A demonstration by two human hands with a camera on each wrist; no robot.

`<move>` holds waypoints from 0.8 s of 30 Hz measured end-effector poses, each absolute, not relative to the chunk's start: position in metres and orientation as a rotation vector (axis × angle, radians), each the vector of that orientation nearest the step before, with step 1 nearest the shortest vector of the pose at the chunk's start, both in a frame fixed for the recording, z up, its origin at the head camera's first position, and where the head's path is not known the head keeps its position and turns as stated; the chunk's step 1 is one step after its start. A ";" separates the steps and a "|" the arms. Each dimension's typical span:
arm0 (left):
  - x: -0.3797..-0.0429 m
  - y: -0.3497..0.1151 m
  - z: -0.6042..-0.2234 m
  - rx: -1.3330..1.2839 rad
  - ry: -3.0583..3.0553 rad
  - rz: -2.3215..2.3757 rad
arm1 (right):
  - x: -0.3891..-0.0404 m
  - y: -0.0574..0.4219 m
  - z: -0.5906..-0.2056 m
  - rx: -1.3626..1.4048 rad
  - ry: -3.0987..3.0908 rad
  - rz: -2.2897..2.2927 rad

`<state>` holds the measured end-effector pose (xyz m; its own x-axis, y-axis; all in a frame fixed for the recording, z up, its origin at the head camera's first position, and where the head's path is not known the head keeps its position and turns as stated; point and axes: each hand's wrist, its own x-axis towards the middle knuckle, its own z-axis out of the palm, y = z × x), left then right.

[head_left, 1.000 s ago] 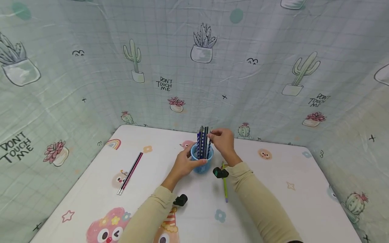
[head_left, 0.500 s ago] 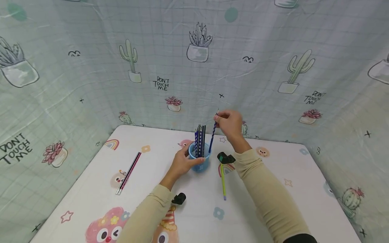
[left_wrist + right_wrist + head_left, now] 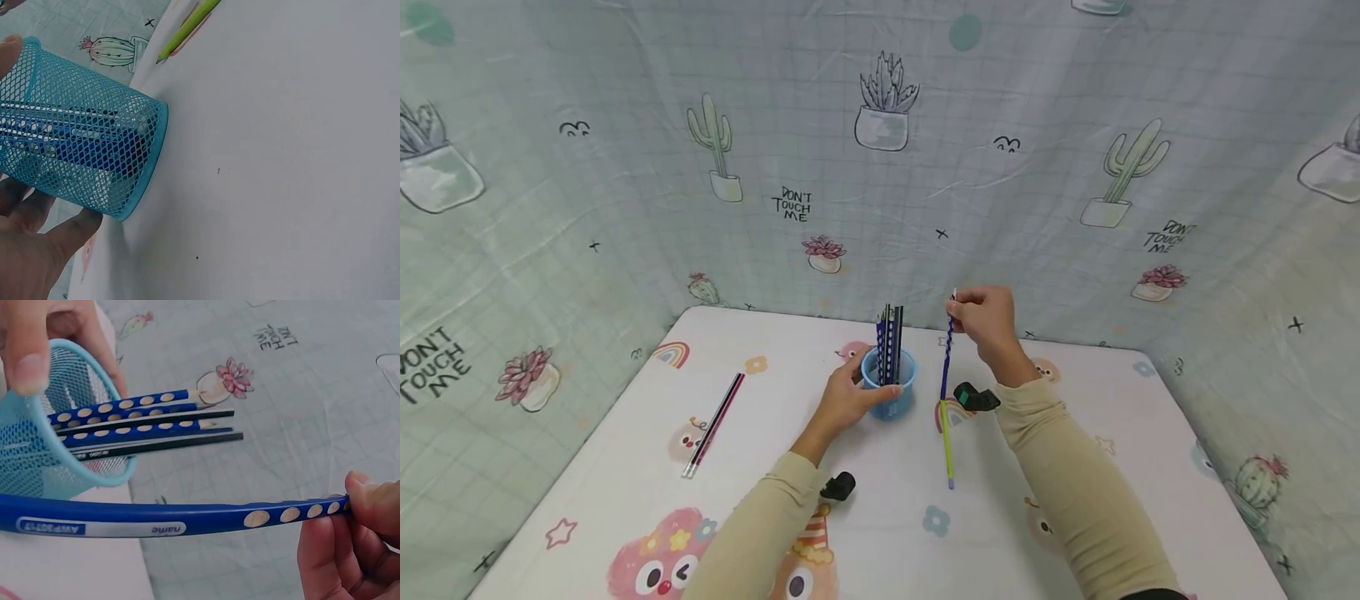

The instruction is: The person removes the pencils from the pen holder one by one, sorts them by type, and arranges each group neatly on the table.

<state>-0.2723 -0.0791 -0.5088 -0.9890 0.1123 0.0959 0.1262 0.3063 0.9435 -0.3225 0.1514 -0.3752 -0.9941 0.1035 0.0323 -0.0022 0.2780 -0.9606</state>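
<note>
A light-blue mesh pencil cup (image 3: 891,407) stands on the table, and my left hand (image 3: 842,400) grips it round the side, thumb across the near rim. Inside the cup are several pencils (image 3: 144,428), some blue with round dimples and some black. To the right of the cup, my right hand (image 3: 988,327) pinches a blue dimpled pencil (image 3: 206,519) near its sharpened tip. That pencil hangs nearly upright, blunt end down. In the head view its lower end meets the top of a lime-green pencil (image 3: 948,450) lying on the table.
Two pencils (image 3: 715,425), one black and one pinkish red, lie side by side on the left of the white table (image 3: 880,525). A cactus-print cloth (image 3: 760,267) rises behind the table's far edge. Black wrist cameras (image 3: 976,397) sit at both cuffs.
My right hand has lifted the blue pencil out of the cup and carried it right, then slightly down. My left hand has stayed on the cup.
</note>
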 end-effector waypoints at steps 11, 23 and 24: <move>-0.272 -0.080 -0.509 -0.246 -2.532 -1.826 | -0.319 0.165 -0.411 -0.174 -2.618 1.780; -0.269 -0.078 -0.510 -0.233 -2.524 -1.828 | -0.316 0.175 -0.450 -0.246 -2.761 1.724; -0.268 -0.078 -0.510 -0.234 -2.519 -1.830 | -0.315 0.176 -0.452 -0.250 -2.771 1.728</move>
<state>-0.2685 -0.0779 -0.5098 -0.9886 0.1094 0.1032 0.1319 0.3016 0.9443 -0.3154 0.1761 -0.4519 -0.9796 0.0584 -0.1925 0.1986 0.4340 -0.8788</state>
